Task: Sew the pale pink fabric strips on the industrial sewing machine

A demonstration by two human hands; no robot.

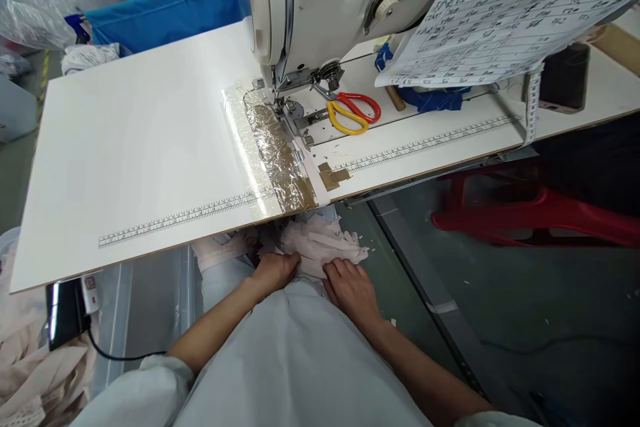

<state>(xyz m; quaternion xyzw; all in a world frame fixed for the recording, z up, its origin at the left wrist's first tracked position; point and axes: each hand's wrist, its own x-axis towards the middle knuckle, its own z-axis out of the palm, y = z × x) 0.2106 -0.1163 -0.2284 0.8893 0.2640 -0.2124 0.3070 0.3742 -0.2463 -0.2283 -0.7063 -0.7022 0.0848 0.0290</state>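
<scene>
A bundle of pale pink fabric strips (323, 240) lies across the lap, just under the table's front edge. My left hand (277, 270) is closed at the bundle's left side, its fingertips pinching the cloth. At the right side, my right hand (353, 287) has its fingers bent over the edge of the same fabric, with the thumb tucked close. Above both hands stands a sewing machine (320, 20), and a narrow pale strip (315, 177) runs from its needle area to the table edge. Part of the bundle is hidden beneath the tabletop.
Scissors with red and yellow handles (353, 113) lie beside the needle plate on the white table (140, 140). A handwritten sheet (520, 13) and a phone (565, 79) are at the right. Plastic bins (120, 327) stand lower left; a red stool (540, 217) is right.
</scene>
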